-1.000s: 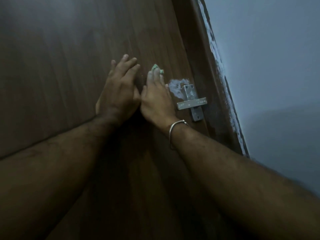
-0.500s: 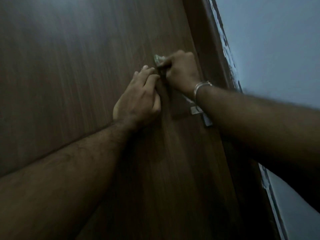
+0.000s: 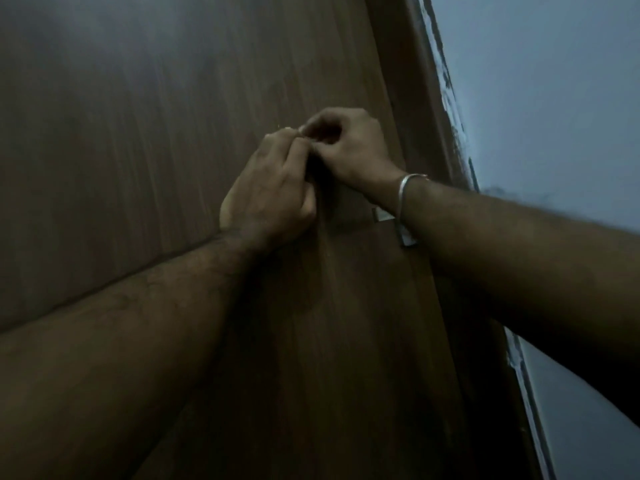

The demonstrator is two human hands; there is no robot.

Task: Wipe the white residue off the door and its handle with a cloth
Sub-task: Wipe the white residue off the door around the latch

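The brown wooden door (image 3: 156, 150) fills most of the head view. My left hand (image 3: 270, 192) and my right hand (image 3: 349, 147) meet in front of it, fingers curled and fingertips pinched together. Only a small pale speck of the cloth (image 3: 302, 130) shows between the fingertips; the rest is hidden in the hands. My right wrist, with a metal bangle (image 3: 405, 183), covers most of the metal handle (image 3: 383, 214); only two small bits of it show. The white patch beside the handle is hidden.
The dark door frame (image 3: 412, 98) runs along the door's right side, with whitish smears along its outer edge (image 3: 446, 84). Beyond it is a pale blue-grey wall (image 3: 554, 98). The light is dim.
My right hand left the door surface, rose and curled over the cloth. My left hand lifted off the door and closed in to meet it; the handle and white patch are now covered.
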